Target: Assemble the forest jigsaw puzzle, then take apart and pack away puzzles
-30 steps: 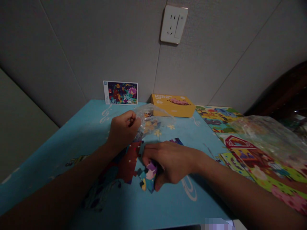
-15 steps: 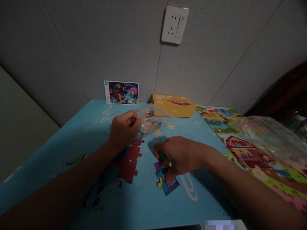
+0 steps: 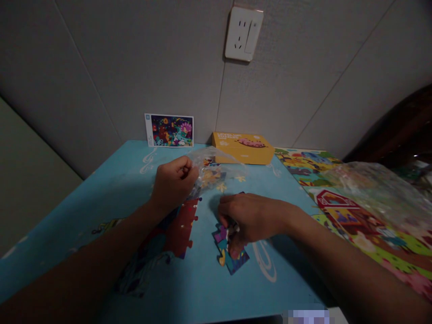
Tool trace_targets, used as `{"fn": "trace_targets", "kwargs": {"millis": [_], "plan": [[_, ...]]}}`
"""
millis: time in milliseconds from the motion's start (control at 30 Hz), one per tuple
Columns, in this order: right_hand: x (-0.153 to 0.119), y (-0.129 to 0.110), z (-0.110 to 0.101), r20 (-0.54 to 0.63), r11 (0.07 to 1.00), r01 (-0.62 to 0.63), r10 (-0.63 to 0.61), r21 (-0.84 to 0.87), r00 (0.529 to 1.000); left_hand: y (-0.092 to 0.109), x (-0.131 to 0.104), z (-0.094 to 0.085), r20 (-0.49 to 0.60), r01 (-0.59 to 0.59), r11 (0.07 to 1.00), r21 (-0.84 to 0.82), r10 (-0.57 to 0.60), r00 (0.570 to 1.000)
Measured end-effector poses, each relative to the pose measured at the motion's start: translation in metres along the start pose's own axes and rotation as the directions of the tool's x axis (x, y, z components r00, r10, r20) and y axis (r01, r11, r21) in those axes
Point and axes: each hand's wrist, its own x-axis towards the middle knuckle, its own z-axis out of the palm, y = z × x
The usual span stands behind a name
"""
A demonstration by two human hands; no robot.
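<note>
My left hand (image 3: 175, 180) is closed on the edge of a clear plastic bag (image 3: 216, 173), in which some puzzle pieces show. Under my right hand (image 3: 248, 220) lie joined purple and blue puzzle pieces (image 3: 221, 245); its thumb and fingers are bent down onto them, and the palm hides part of them. A joined red strip of puzzle (image 3: 182, 229) lies flat on the blue table (image 3: 202, 292), left of my right hand. More dark blue joined pieces run beneath my left forearm and are partly covered by it.
A picture card (image 3: 172, 130) leans on the wall beside a yellow puzzle box (image 3: 245, 148). To the right, colourful farm-scene sheets (image 3: 340, 216) lie under another clear plastic bag (image 3: 374, 184). A white wall socket (image 3: 243, 35) is above the box.
My right hand has shifted slightly, and more of the purple piece shows beside its fingers. The left hand still grips the bag. The whole view has moved a little.
</note>
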Motion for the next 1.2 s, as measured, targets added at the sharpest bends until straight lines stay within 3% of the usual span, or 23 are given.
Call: {"fn": "trace_targets", "kwargs": {"millis": [133,300,367,467,533,600,833,1067,1200], "plan": [[0.005,-0.006,0.0,0.022,0.978,0.012,-0.017,0.208,1.0,0.0,0.0,0.0,0.009,0.007,1.0,0.006,-0.007,1.0],[0.005,0.002,-0.005,-0.116,0.87,0.058,-0.002,0.489,0.993,0.0,-0.001,0.0,0.006,0.013,1.0,0.0,-0.013,1.0],[-0.002,0.01,-0.011,-0.03,0.848,0.032,-0.019,0.529,0.999,-0.001,-0.001,0.0,0.0,0.003,1.0,0.005,-0.003,1.0],[-0.015,0.016,-0.019,0.217,0.913,-0.143,0.062,0.381,0.974,-0.001,0.0,0.0,-0.004,-0.022,0.999,0.023,0.022,1.0],[-0.02,0.015,-0.021,0.276,0.943,-0.253,0.19,0.214,0.942,-0.001,0.0,-0.001,-0.003,-0.037,0.999,0.029,0.037,0.999],[-0.021,0.01,-0.02,0.238,0.954,-0.281,0.25,0.108,0.939,0.0,0.0,-0.001,-0.003,-0.04,0.999,0.03,0.04,0.999],[-0.018,0.003,-0.016,0.084,0.983,-0.181,0.18,0.011,0.98,0.0,0.001,0.0,-0.004,-0.039,0.999,0.035,0.039,0.999],[-0.016,0.002,-0.016,0.156,0.995,-0.055,0.042,0.083,0.987,0.001,0.0,0.0,0.018,-0.014,1.0,0.018,0.014,1.0],[-0.015,0.003,-0.017,0.154,0.989,-0.062,0.04,0.137,0.987,0.0,0.0,0.0,0.017,-0.017,1.0,0.001,0.017,1.0]]}}
